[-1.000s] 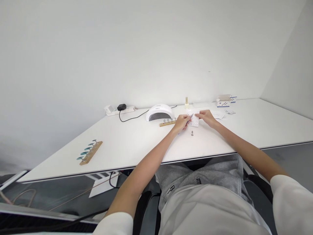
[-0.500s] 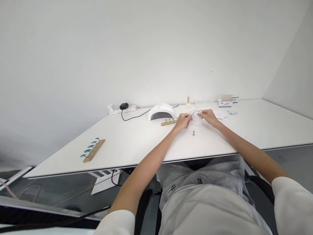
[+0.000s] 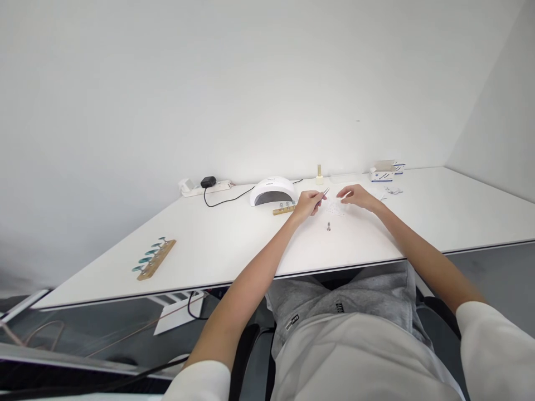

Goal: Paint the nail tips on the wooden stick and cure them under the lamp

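My left hand [image 3: 309,205] is closed on a thin pair of tweezers [image 3: 326,192], whose points slant up and to the right. Facing it, my right hand [image 3: 354,196] hovers with its fingers slightly apart and nothing visible in them. Between and below the hands a pale sheet with small speckled marks [image 3: 335,208] lies on the table, its outline faint. Nearer to me a small metallic nail-tip stand [image 3: 328,226] stands alone. Left of my left hand is a wooden strip [image 3: 281,211] with several such stands, partly hidden by the hand.
A white nail lamp [image 3: 273,189] stands behind the strip. Further back are a cream polish bottle [image 3: 319,176] and an opened box [image 3: 382,174]. A wooden rack with teal nail tips [image 3: 156,259] lies front left. A power strip [image 3: 207,190] with a black adapter is at back left.
The speckled sheet, held up between both hands before, now lies on the table. My right hand has let go of it, and the tweezers in my left hand point upward. The view shifted slightly.
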Motion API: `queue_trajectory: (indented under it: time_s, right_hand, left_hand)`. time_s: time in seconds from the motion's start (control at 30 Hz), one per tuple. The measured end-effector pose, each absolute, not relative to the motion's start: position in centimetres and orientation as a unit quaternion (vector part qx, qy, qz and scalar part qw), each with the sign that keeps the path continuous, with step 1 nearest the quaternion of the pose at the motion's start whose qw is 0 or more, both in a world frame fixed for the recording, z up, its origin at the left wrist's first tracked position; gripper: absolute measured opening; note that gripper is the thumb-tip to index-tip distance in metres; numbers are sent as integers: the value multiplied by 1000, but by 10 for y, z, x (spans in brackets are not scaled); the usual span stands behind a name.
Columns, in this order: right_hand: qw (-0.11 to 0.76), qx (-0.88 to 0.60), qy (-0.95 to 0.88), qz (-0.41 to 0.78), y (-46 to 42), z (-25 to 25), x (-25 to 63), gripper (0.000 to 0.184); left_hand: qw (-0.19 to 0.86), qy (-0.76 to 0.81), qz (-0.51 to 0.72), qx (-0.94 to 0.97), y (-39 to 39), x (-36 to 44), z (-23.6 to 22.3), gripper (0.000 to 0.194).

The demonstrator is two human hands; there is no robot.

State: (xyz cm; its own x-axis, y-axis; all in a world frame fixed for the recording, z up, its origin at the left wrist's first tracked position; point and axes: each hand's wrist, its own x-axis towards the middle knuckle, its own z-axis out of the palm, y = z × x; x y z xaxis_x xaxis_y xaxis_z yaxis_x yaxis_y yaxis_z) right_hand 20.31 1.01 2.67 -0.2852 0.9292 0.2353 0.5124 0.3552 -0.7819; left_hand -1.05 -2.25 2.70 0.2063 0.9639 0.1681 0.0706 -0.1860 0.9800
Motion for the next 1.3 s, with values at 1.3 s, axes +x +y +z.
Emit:
queue_trajectory:
  time_s: [1.3]
  right_hand:
    - [484,-369,-761,224,7,20,187,11]
  left_hand:
    - [221,409,568,679,-18,-13,22,22]
